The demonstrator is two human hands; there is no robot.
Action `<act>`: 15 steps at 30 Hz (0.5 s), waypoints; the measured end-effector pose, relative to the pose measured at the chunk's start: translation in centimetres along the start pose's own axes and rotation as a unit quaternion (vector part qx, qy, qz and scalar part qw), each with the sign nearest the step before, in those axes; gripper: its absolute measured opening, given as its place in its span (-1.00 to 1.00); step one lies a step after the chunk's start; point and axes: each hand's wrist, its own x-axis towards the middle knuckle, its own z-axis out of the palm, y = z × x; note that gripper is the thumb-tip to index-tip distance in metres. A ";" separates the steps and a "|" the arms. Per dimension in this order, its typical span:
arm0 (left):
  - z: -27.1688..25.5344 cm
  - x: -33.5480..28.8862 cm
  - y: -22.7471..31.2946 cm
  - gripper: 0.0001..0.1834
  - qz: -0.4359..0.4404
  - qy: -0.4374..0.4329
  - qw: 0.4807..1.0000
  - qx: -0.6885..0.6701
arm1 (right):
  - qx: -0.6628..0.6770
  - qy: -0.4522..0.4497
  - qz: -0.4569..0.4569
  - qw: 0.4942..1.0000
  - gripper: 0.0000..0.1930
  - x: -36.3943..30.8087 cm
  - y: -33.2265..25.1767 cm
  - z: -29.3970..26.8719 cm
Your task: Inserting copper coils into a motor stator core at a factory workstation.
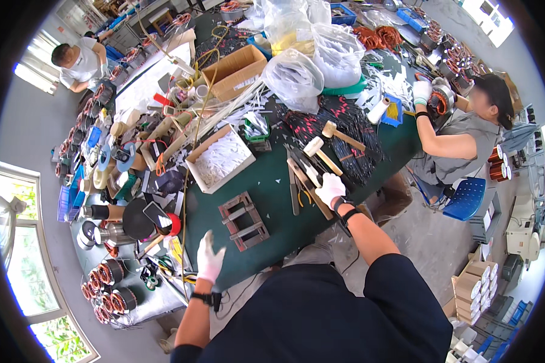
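My left hand point(210, 260), in a white glove, hovers by the table's near edge with thumb and fingers apart, holding nothing. Just beyond it, a rectangular brown frame with crossbars point(256, 215) lies flat on the green tabletop. My right hand point(330, 189), also gloved, is closed over a row of hand tools; its fingertips and whatever they grip are hidden. Beside it lie a long wooden strip point(312, 195), pliers with yellow on the handles point(306, 194) and a dark flat tool point(294, 192). A pale-headed mallet point(315, 147) and a second wooden mallet point(330, 129) rest farther off.
A box of white slips point(224, 162) stands beyond the frame. Bundled black sleeves point(351, 142), clear bags point(293, 78) and an open cardboard carton point(233, 75) fill the far side. Wound coils point(109, 272) crowd the left. At right, a co-worker point(457, 133) holds a coil-wound stator.
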 end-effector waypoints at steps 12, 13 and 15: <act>-1.5 -21.2 -8.4 -0.23 -0.266 0.082 0.960 0.012 | -0.029 0.231 -0.228 0.945 -0.63 8.1 7.4 -8.3; -1.6 -21.5 -6.3 -0.25 -0.269 0.071 0.960 0.017 | -0.025 0.223 -0.219 0.950 -0.62 8.5 7.8 -8.5; -1.2 -22.6 -5.9 -0.25 -0.286 0.066 0.956 0.012 | -0.040 0.216 -0.190 0.957 -0.57 9.4 8.5 -9.2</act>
